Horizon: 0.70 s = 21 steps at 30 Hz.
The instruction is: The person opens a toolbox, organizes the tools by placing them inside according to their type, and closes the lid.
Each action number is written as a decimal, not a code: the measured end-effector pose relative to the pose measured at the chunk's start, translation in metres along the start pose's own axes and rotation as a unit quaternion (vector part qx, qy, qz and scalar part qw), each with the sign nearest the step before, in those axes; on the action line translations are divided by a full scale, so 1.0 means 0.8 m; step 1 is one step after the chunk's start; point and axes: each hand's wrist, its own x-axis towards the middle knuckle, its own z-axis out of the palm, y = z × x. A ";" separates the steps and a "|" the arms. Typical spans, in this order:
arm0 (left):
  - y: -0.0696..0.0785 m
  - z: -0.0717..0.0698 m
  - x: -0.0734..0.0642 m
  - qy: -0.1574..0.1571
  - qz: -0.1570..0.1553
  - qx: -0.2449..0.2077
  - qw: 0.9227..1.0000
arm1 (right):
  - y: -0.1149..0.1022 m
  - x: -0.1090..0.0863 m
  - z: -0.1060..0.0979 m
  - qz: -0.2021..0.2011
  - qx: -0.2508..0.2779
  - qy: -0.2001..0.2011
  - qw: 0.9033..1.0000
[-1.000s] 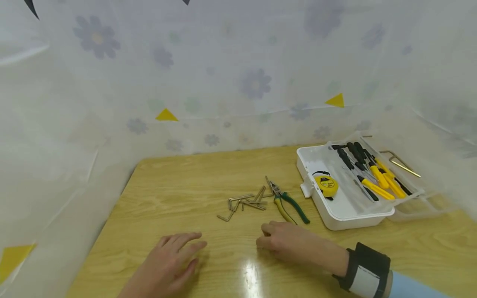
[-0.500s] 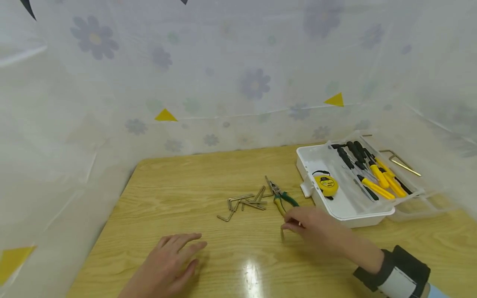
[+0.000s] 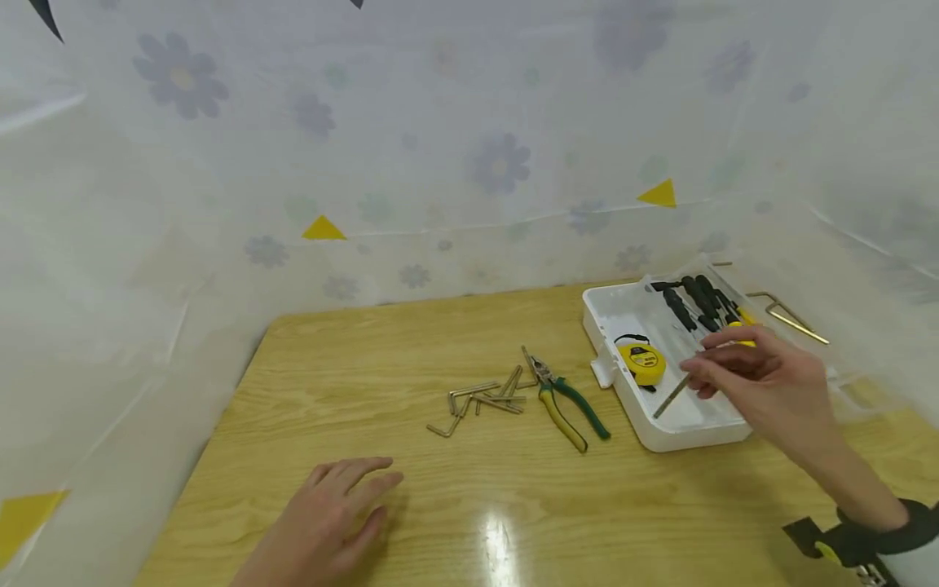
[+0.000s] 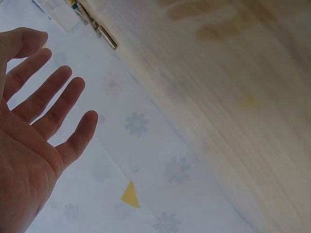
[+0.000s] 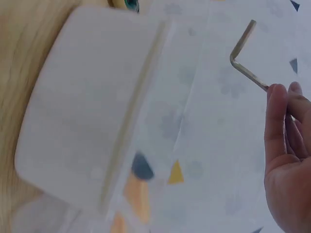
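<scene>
My right hand is raised over the white toolbox, pinching an Allen key between thumb and fingertips. In the right wrist view the bent end of this Allen key sticks out past the fingers. Inside the box, a yellow tape measure lies left of that hand. My left hand is low over the near part of the table with its fingers loosely spread, holding nothing; the left wrist view shows its palm. A loose pile of Allen keys lies beyond it.
Pliers with green and yellow handles lie between the pile and the box. Screwdrivers fill the clear tray of the toolbox, partly hidden by my right hand. Larger Allen keys lie in the lid. A flowered sheet hangs behind the table.
My right hand has lifted an Allen key off the table and carried it right, past the pliers, to over the toolbox. The left hand has stayed almost still.
</scene>
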 end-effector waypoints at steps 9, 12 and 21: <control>0.019 0.010 0.033 -0.021 0.036 -0.040 0.998 | 0.010 0.023 -0.105 0.045 -0.267 0.171 0.947; 0.032 0.015 0.049 -0.020 0.065 -0.054 0.996 | 0.023 0.030 -0.128 0.046 -0.277 0.194 0.940; 0.075 0.036 0.082 -0.017 0.162 -0.067 0.984 | 0.052 0.035 -0.169 0.163 -0.332 0.105 0.923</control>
